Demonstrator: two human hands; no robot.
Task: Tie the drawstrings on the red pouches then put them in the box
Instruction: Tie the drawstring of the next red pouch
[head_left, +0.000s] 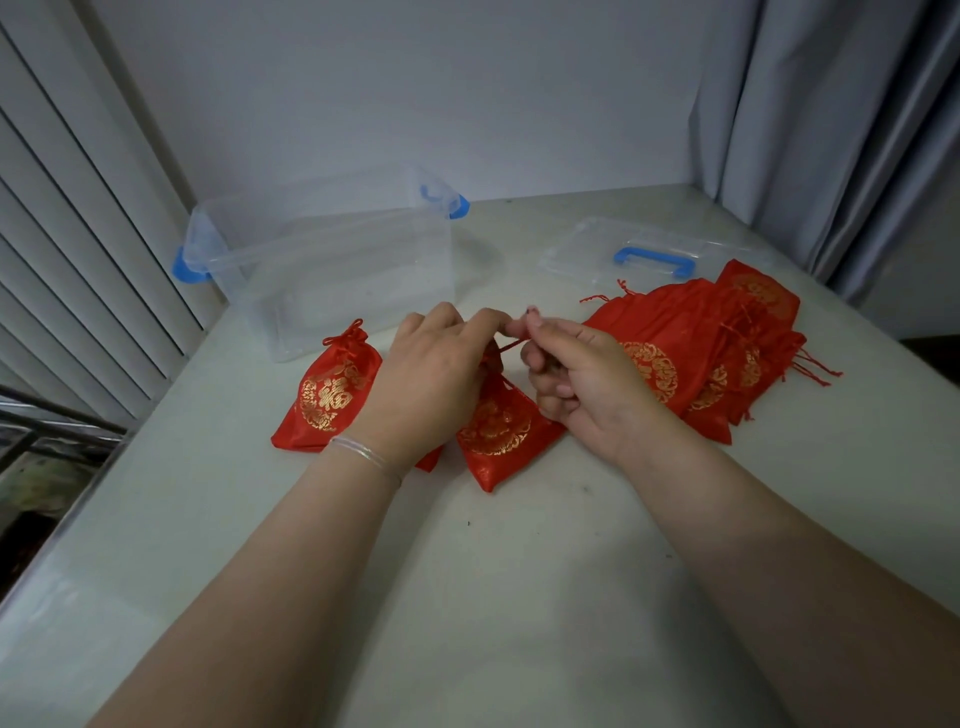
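Mid-table (519, 571), left hand (436, 374) and right hand (576, 379) each pinch the drawstring (511, 344) of centre pouch (498, 431); pull ends evenly outward, cinch snug.

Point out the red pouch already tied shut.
The pouch left of the left hand: its neck is cinched with a bow; the heap at right lies flat, strings loose.

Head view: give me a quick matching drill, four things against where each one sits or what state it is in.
Things:
1. clear box
2. lid
3. tied pouch
4. pouch pile

Places or states:
A. stacked at the right, near the lid
B. flat on the table, blue handle up
C. open, nothing inside
D. left of the hands, cord knotted

Pairs: 1-C, 2-B, 3-D, 4-A
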